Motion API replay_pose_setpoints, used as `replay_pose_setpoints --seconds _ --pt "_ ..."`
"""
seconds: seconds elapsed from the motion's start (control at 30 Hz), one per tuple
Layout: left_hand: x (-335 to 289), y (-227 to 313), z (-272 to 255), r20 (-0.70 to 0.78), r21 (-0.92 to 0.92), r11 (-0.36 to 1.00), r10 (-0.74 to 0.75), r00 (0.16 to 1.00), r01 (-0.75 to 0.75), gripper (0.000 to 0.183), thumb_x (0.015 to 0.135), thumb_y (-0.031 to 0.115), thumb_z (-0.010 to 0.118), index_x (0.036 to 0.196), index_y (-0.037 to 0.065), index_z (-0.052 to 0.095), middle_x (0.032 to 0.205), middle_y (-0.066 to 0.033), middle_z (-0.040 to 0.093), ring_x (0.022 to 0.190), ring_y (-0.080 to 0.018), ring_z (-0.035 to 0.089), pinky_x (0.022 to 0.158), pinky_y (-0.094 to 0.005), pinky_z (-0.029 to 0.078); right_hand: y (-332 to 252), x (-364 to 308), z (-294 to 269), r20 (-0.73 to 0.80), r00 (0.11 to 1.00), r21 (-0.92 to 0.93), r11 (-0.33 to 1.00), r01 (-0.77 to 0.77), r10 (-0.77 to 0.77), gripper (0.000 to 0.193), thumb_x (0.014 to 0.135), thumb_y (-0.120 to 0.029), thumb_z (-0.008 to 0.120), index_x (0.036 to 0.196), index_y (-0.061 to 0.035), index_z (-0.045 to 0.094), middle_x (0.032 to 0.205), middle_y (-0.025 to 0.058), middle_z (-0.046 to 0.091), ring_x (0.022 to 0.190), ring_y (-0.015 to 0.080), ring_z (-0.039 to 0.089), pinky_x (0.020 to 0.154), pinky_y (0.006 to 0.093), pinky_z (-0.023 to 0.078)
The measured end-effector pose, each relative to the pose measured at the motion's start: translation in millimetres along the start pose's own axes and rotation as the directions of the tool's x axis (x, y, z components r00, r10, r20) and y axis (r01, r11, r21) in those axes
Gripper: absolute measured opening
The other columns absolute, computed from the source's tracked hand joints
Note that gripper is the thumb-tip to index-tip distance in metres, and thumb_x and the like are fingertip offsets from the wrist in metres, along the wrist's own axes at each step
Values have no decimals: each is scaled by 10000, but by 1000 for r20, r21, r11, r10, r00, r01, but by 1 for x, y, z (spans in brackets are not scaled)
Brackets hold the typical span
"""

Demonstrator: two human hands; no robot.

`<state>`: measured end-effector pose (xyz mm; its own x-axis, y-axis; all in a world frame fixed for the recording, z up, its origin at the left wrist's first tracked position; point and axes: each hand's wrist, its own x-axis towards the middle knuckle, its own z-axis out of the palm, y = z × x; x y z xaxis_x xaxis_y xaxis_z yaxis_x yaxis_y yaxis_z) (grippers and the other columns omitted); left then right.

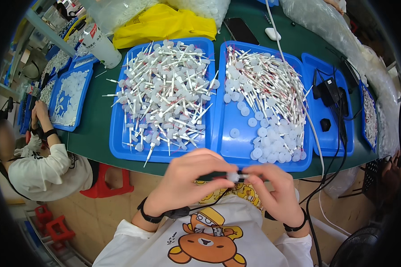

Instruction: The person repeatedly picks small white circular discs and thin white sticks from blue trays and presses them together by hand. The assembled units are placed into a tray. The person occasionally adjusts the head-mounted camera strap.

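Observation:
My left hand (185, 178) pinches a small translucent white disc (232, 177) between thumb and fingers, just off the table's near edge. From the other side my right hand (278, 191) grips a thin white stick (243, 176) that meets the disc; whether it passes through cannot be seen. Beyond my hands, the left blue tray (120, 150) carries a heap of white sticks with discs (165, 93) on them. In the right blue tray (229, 153), sticks with reddish thin ends (276, 75) lie behind and beside loose discs (272, 144).
A third blue tray (314, 113) holds black devices and cables. A white cable (314, 127) crosses the right tray. Behind stand a yellow bag (165, 26), a white cup (100, 46) and a phone (240, 30). At left, a co-worker's hands (41, 111) are beside another tray (78, 115).

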<state>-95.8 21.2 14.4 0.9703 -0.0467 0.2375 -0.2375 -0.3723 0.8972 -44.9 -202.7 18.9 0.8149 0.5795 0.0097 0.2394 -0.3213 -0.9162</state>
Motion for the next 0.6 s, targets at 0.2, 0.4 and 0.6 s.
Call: replay_pose_setpoints --seconds 0.2,0.4,0.6 --pt "-13 -18 -20 -537 677 650 116 835 345 353 738 41 773 1077 91 687 1165 -95 624 1133 -296 544 966 -421 410 -9 20 -33 -367 923 -399 916 -41 -119 143 848 3 655 991 7 652 850 117 644 804 248 625 717 335 471" --pt "7 -13 6 -247 686 719 90 965 108 415 746 68 758 1146 97 652 1148 -63 627 1126 -275 531 1014 -431 336 -16 56 -42 -203 952 -641 766 49 -231 98 839 -42 666 917 15 649 845 124 660 783 264 631 723 345 485" --pt "32 -34 57 20 783 619 72 997 -60 344 788 68 706 1126 51 647 1099 -69 615 1054 -252 542 996 -454 332 20 126 -43 -11 1000 -827 562 5 -27 144 785 -161 719 808 -22 689 796 157 679 789 340 663 708 424 518"
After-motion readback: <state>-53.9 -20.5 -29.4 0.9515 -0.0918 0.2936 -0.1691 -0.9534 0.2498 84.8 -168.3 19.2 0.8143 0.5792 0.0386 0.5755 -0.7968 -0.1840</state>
